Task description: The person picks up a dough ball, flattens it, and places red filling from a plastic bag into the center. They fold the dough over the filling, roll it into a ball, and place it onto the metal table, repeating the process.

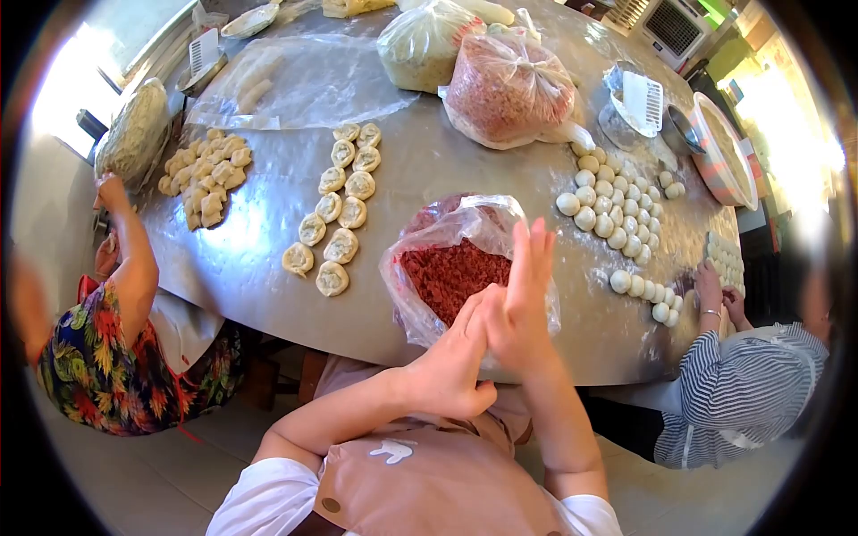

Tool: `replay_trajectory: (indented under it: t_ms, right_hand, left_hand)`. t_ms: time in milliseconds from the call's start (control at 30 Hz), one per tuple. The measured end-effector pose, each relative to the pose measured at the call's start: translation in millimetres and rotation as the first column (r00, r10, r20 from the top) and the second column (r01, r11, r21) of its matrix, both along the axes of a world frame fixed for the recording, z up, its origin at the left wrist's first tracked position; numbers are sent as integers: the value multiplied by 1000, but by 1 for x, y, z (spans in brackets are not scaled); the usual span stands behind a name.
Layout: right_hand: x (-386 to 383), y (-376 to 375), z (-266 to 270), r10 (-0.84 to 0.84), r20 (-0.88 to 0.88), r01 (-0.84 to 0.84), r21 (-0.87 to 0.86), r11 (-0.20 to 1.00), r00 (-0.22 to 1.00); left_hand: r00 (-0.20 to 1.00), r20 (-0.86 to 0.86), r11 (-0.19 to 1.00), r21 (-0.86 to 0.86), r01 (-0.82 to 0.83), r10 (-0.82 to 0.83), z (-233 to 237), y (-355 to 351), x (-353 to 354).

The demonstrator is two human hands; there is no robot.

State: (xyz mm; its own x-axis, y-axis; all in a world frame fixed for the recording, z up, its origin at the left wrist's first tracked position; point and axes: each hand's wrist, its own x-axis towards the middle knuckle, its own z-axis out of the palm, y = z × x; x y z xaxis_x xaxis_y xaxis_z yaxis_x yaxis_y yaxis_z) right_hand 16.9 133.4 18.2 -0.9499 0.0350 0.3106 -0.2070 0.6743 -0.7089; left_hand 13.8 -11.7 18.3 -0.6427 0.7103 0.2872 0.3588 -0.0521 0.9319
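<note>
left hand (449,362), right hand (518,308) flat, palm to palm | anything between: hidden, cannot tell | at table (295,326) edge, beside filling bag (447,272)

right hand (520,308) blurred, its palm hidden

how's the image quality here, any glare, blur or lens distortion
Head view: strong fisheye, so the round table bows and black corners ring the frame; daylight blows out the upper left and upper right; the fingertips of the right hand are motion-blurred where it presses against the left hand; the bag of red filling is fairly sharp.
</note>
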Motion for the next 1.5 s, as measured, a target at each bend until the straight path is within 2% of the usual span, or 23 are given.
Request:
replay_trajectory:
  t_ms: [67,167,200,300,333,400,433,467,500,600,700,733,833,933,1000,1067,1167,1200,1267,1333,1433,1467,1500]
  right_hand:
    - [15,-16,11,133,-107,-137,-34,990,985]
    - [6,-8,2,83,4,-83,-65,994,997]
    - [-3,1,-4,-61,57,64,-56,996,997]
    - [-3,3,-10,-124,-83,124,-12,992,989]
    - [5,-7,4,-5,-139,-2,-51,999,990]
    - [21,-20,20,104,-78,-115,-148,982,992]
    - [25,-25,22,161,-55,-169,-197,966,985]
    - [24,-28,20,111,-76,-129,-299,945,991]
    - [24,-25,18,82,-85,-97,-194,976,993]
    - [25,-15,19,9,-183,7,89,996,983]
    - [36,-15,14,-2,-250,41,150,988,968]
    - [33,-15,17,-24,-305,63,119,991,952]
    - [42,-11,18,-68,-148,65,-19,998,987]
    - [48,-2,14,-58,-214,55,-18,998,975]
    - [48,21,23,-192,-253,212,52,976,948]
    - [49,68,9,-563,-96,547,-150,824,821]
    - [50,112,-16,-694,-111,659,-239,714,711]
    - [53,113,-22,-674,-132,660,-140,738,727]
    - [61,104,-37,-627,-153,641,66,765,764]
    - [68,91,-60,-564,-114,575,157,803,818]
    - [72,73,-108,-448,-71,449,277,850,891]
    - [73,70,-118,-406,-57,403,314,860,912]
    - [70,73,-118,-365,-24,356,287,889,931]
  left_hand:
    - [995,-90,997,-70,32,-38,0,-1,-3]
    - [998,-19,986,-154,62,-66,7,2,2]
    - [999,49,994,-109,-15,21,6,4,10]
    - [1000,16,996,-94,1,1,7,7,10]
    - [997,68,997,-71,-18,23,8,7,7]
    - [983,174,998,-30,-48,52,10,7,-3]
    - [990,-91,987,-108,-121,111,-2,5,-9]
    - [976,-158,973,-151,-174,151,-2,2,-12]
    - [956,-226,955,-189,-231,186,-2,0,-14]
    - [938,-107,935,-96,-341,331,-7,-2,-13]
    - [959,-94,946,-164,-279,267,-8,-4,-13]
    - [951,-121,956,-44,-290,283,-8,1,-14]
    - [944,-110,949,-29,-315,310,-16,6,-10]
    - [985,54,970,-193,-148,161,-15,1,-2]
    - [987,160,973,-232,13,25,2,-2,1]
    - [951,289,945,-269,187,-106,10,-7,1]
    - [866,490,987,161,23,-100,-8,3,1]
    - [744,655,985,172,23,-131,3,-1,-3]
    - [692,714,951,274,-141,-103,-10,-1,-8]
    - [628,778,907,291,-305,-38,-9,4,-10]
    - [509,709,756,635,-159,-489,-30,3,-21]
    - [487,785,823,529,-207,-382,-24,6,-15]
    - [458,805,830,513,-218,-378,-21,9,-16]
